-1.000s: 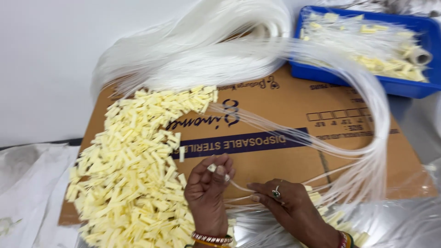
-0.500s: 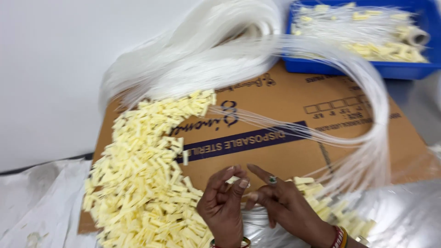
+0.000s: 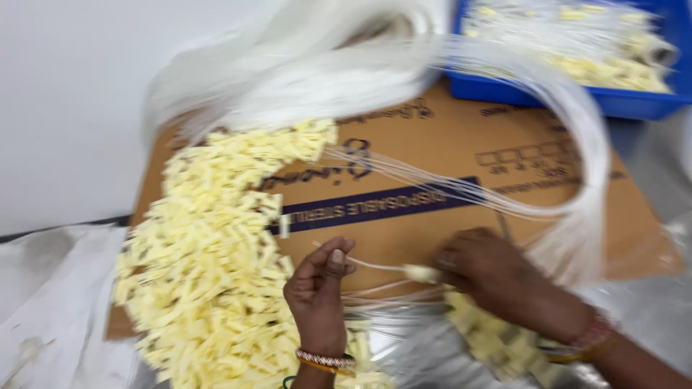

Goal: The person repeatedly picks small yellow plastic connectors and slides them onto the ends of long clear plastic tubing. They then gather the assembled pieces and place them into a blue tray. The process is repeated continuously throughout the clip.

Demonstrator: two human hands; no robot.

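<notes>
Nearest to us, our left hand (image 3: 321, 292) is raised from the wrist, with the fingers curled narrow and the thumb pressed to the fingertips; it pinches one thin clear tube (image 3: 375, 265), so the tube stays tight and straight. Our right hand (image 3: 486, 270) is just beside it, a little blurred, and its fingers are closed around a small pale yellow clip (image 3: 420, 272) at the end of this same tube. The tube therefore lies between the two hands, touching both, and the clip sits at the fingertips of the right hand. We judge that the hands are kept so close because the piece is small and needs both grips.

Under the hands lies a flat cardboard sheet (image 3: 447, 151), which seems to serve as a work surface. On its left side a big heap of yellow clips (image 3: 209, 259) is spread, near the left hand, easy to reach. More clips (image 3: 497, 338) lie under the right forearm.

Farther away, a thick bundle of clear tubes (image 3: 324, 65) curves over the cardboard and comes down toward the right hand. Behind it, at the far right, a blue tray (image 3: 634, 103) holds tubes with yellow pieces.
</notes>
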